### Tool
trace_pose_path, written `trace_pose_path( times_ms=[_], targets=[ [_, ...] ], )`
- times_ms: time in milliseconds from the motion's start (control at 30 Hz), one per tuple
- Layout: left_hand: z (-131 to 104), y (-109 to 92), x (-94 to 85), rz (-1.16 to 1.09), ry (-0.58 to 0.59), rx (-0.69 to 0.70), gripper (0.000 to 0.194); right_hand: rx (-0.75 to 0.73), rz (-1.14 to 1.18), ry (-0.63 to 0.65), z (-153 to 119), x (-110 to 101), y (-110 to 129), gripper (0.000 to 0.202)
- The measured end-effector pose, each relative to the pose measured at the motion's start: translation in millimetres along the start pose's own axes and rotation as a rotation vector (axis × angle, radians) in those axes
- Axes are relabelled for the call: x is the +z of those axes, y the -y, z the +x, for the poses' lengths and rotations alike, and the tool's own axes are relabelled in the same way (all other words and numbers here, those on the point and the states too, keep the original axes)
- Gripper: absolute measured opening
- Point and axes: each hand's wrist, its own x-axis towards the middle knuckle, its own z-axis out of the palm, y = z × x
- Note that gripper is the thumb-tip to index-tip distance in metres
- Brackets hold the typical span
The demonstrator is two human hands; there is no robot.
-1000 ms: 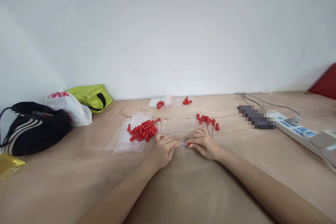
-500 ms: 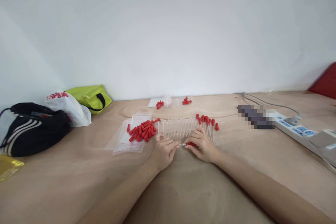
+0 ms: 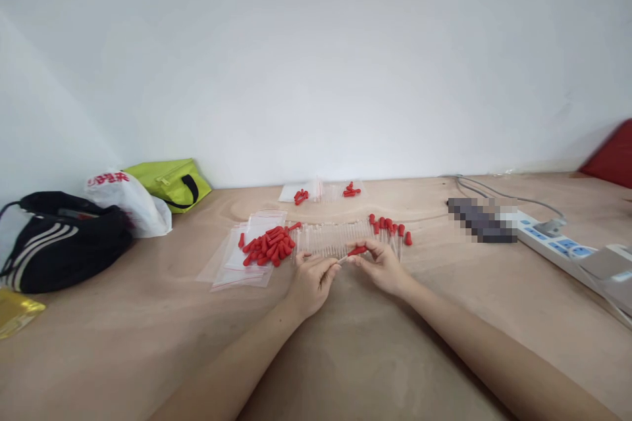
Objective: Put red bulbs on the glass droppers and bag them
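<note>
My left hand [image 3: 312,281] is closed, pinching a thin glass dropper tube [image 3: 342,260] between thumb and fingers. At the tube's right end sits a red rubber bulb [image 3: 357,250], held in the closed fingers of my right hand [image 3: 384,268]. Just beyond both hands lies a row of clear glass tubes [image 3: 333,237] side by side. Left of the row, a heap of loose red bulbs [image 3: 269,247] rests on clear zip bags [image 3: 234,276]. To the right lie several droppers with red bulbs fitted [image 3: 388,223], their tubes partly hidden by my right hand.
Two small bags with red bulbs [image 3: 351,190] lie near the wall. A black bag [image 3: 69,250], a white plastic bag [image 3: 129,204] and a lime-green bag [image 3: 172,184] stand at left. On the right are a power strip [image 3: 553,240] with cables and a blurred dark object [image 3: 481,218].
The bulb and tube have tilted, with the bulb end raised. My right hand has risen slightly and its fingers have shifted, showing more of the bulb. The left hand has barely moved.
</note>
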Motion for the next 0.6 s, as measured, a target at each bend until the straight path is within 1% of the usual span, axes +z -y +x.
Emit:
trace_pose_path(
  times_ms=[67,100,167,233,267,333,367,400,467,533,600],
  targets=[
    [0.2,-1.1,-1.4,-0.021,0.006,0.014,0.024,0.095,0.170,-0.092,5.0,0.5,-1.1,0.026],
    [0.1,-1.0,-2.2,-0.018,0.005,0.017,0.023,0.126,0.209,-0.133,8.9,-2.6,-1.9,0.029],
    [-0.4,0.5,-3.1,0.022,-0.002,-0.010,0.025,0.181,0.182,-0.221,19.3,-16.5,-4.9,0.034],
    [-0.4,2.8,-2.7,0.089,-0.021,-0.073,0.026,0.269,0.034,-0.330,31.0,-37.8,-9.9,0.039],
    [-0.2,4.0,-2.0,0.118,-0.027,-0.106,0.026,0.327,-0.080,-0.357,36.1,-49.0,-13.1,0.041],
    [0.5,5.9,0.0,0.151,-0.029,-0.151,0.023,0.451,-0.357,-0.359,43.6,-67.0,-19.5,0.043],
    [0.7,6.5,1.0,0.155,-0.025,-0.161,0.021,0.500,-0.486,-0.350,45.6,-72.2,-22.5,0.043],
    [0.9,7.0,1.9,0.156,-0.020,-0.163,0.019,0.537,-0.602,-0.337,46.7,-74.5,-25.0,0.042],
    [0.6,7.4,3.2,0.156,-0.016,-0.158,0.015,0.572,-0.776,-0.314,46.9,-72.0,-28.1,0.038],
    [-0.1,7.6,3.8,0.158,-0.014,-0.153,0.013,0.574,-0.880,-0.297,46.5,-65.6,-28.6,0.035],
    [-0.8,7.7,4.0,0.162,-0.007,-0.154,0.012,0.565,-0.926,-0.275,46.7,-63.0,-26.8,0.034]
  ],
)
